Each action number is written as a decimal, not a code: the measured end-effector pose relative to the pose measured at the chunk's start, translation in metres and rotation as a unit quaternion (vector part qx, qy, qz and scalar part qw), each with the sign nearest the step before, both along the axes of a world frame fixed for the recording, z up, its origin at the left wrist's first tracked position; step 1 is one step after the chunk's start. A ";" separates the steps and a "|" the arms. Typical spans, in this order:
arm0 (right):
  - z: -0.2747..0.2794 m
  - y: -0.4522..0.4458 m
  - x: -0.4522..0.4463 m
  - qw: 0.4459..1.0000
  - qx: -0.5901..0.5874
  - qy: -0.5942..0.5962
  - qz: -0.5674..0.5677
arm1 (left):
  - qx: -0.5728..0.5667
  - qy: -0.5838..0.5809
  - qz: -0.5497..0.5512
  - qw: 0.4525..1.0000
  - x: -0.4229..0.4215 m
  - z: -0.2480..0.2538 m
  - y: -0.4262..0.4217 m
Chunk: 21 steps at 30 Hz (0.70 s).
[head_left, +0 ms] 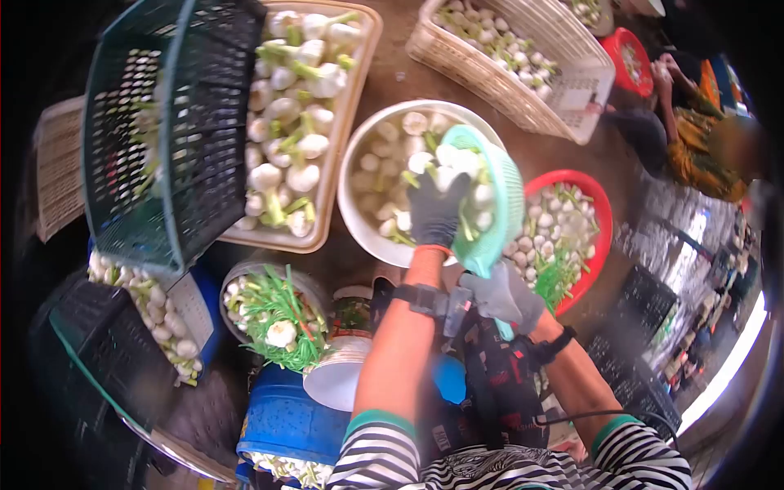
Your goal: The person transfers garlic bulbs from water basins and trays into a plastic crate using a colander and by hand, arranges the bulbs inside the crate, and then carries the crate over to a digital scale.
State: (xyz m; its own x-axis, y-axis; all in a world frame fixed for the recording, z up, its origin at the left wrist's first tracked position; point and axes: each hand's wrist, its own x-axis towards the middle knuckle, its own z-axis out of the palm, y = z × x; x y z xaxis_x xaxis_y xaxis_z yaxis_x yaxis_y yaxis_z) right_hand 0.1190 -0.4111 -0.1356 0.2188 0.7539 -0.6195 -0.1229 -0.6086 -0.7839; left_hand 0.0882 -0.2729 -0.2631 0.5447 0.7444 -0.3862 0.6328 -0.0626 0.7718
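At the white basin (346, 196), my right grip (502, 294) clenches the strainer (510, 192), best held steady; my splayed left (439, 211) seemingly touches bulbs (447, 155).

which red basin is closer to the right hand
The round red plastic basin, right of the mint-green plastic strainer, is nearer the grey-gloved right hand; the smaller-looking red basin lies farther off, near another person's hands.
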 end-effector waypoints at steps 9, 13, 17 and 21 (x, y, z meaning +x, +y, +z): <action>0.130 0.097 -0.001 0.998 -0.054 -0.032 0.000 | -0.054 -0.098 0.110 0.988 -0.006 0.197 0.110; 0.164 0.192 -0.017 0.995 0.027 0.094 -0.038 | 0.057 -0.411 0.218 0.883 -0.042 0.252 0.207; 0.141 0.301 -0.023 0.848 0.283 -0.404 0.194 | -0.006 -0.508 0.346 0.789 -0.102 0.277 0.297; 0.142 0.373 -0.017 0.811 0.156 -0.497 0.268 | -0.149 -0.265 0.294 0.906 -0.174 0.209 0.358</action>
State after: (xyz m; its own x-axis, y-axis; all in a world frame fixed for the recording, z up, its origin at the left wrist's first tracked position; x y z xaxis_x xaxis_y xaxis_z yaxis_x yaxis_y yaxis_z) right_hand 0.1018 -0.0383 0.0066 0.0820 0.9918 -0.0985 0.8796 -0.1184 -0.4607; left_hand -0.0858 0.0856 -0.0541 0.2548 0.8719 -0.4183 0.0244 0.4266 0.9041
